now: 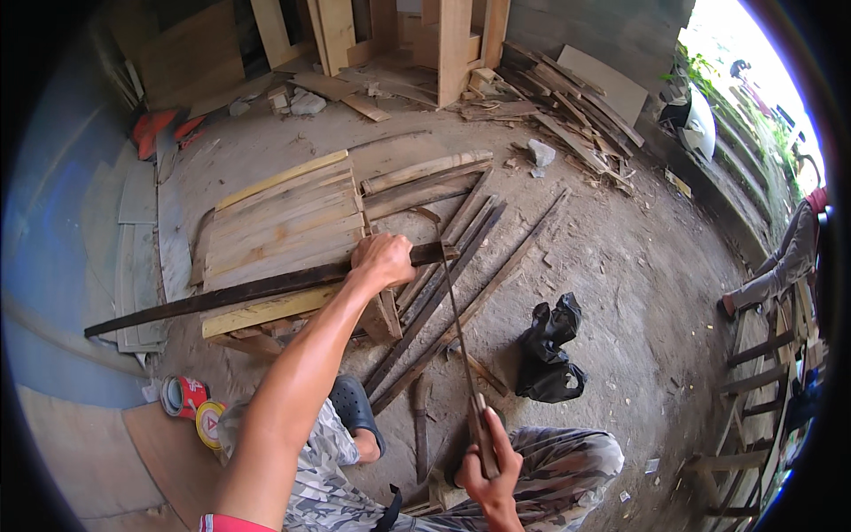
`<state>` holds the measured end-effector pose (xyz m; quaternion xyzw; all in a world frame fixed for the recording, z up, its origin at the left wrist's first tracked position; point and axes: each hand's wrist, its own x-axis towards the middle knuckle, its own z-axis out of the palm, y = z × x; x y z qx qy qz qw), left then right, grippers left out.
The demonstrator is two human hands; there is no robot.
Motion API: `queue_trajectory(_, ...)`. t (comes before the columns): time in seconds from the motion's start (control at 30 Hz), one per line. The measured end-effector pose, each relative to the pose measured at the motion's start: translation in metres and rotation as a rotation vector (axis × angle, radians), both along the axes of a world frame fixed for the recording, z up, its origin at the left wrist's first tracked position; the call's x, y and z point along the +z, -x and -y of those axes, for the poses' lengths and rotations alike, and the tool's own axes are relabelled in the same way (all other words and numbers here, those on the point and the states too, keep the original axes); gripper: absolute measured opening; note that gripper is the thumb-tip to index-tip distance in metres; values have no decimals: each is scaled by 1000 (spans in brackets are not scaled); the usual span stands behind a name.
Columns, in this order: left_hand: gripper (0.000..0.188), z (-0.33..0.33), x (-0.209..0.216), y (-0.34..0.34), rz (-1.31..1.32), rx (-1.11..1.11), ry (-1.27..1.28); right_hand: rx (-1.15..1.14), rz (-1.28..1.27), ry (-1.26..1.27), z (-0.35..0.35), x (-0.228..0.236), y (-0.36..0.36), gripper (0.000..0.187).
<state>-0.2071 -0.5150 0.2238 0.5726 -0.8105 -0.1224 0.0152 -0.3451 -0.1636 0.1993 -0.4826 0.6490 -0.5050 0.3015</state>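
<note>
My left hand (383, 260) is closed around a long dark wooden strip (230, 294), pressing it onto a low bench of pale slats (285, 222). The strip's far-left end sticks out past the bench, and its right end juts out beyond my left hand. In my right hand (493, 470) is the wooden handle of a handsaw (460, 328), held low in front of my knees. Its thin blade rises away from me and crosses the strip close to that right end. Whether the teeth have cut into the wood is too small to tell.
Loose wooden strips (483, 301) lie right of the bench. A black plastic bag (551, 350) sits on the dirt floor. A red tin (182, 396) stands at lower left. Scrap wood (581, 111) is piled at the back. At the right edge, a person's legs (784, 253) show near a wooden rack (753, 390).
</note>
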Motion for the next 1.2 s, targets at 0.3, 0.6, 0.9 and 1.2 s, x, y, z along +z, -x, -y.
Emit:
queue_trajectory(0.3, 29, 2, 7, 5, -22, 25, -24, 4, -90, 130, 193, 38, 1, 61)
queue_trajectory(0.6, 23, 5, -15, -1, 11, 62, -21, 28, -67, -2, 47, 53, -12, 65)
queue_trajectory(0.9, 21, 14, -17, -7, -73, -62, 100, 17, -42, 37, 180, 52, -5, 61)
queue_trajectory(1.2, 17, 21, -22, 1, -58, -10, -47, 21, -74, 62, 38, 17, 2, 64)
